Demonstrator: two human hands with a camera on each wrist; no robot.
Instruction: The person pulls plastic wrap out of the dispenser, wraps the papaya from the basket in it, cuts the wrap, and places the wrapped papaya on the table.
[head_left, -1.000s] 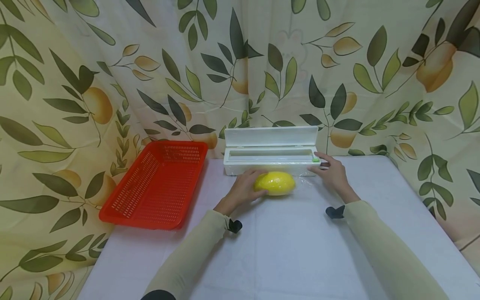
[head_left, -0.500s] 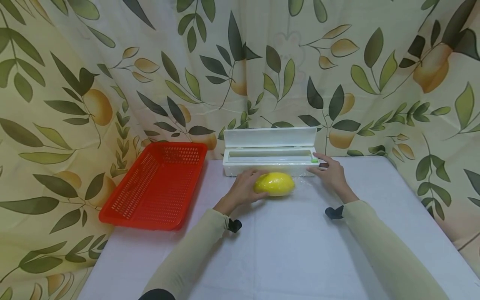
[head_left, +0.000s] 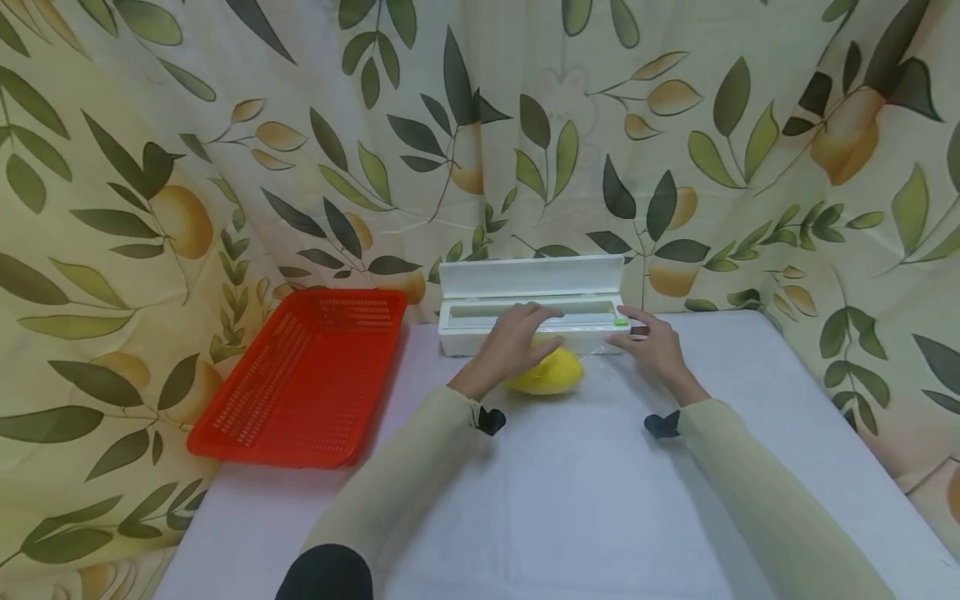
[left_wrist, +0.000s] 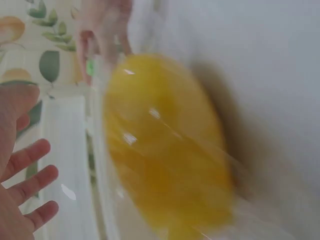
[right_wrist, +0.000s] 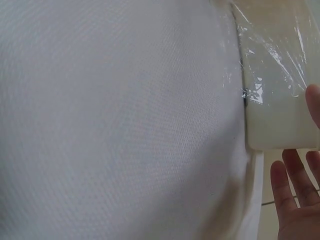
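Note:
A yellow oval fruit (head_left: 553,377) under clear film lies on the white table (head_left: 570,500), just in front of a white cling-film dispenser (head_left: 525,283) whose lid stands open. My left hand (head_left: 522,331) hovers over the fruit, its straight fingers reaching onto the dispenser's front edge. In the left wrist view the fruit (left_wrist: 165,150) is blurred, and the left hand's fingers (left_wrist: 30,185) are spread and hold nothing. My right hand (head_left: 647,339) rests at the dispenser's right end, beside the green slider (head_left: 621,321). Crinkled film covers the dispenser (right_wrist: 280,90) in the right wrist view.
A red perforated basket (head_left: 300,375) sits on the table's left side, partly over the edge. A leaf-and-fruit patterned curtain (head_left: 225,167) hangs close behind and to both sides. The table's right edge (head_left: 840,417) runs near my right forearm.
My left hand has lifted off the fruit's left side and moved up and forward onto the dispenser's edge. The right hand has stayed by the green slider. The fruit has barely shifted.

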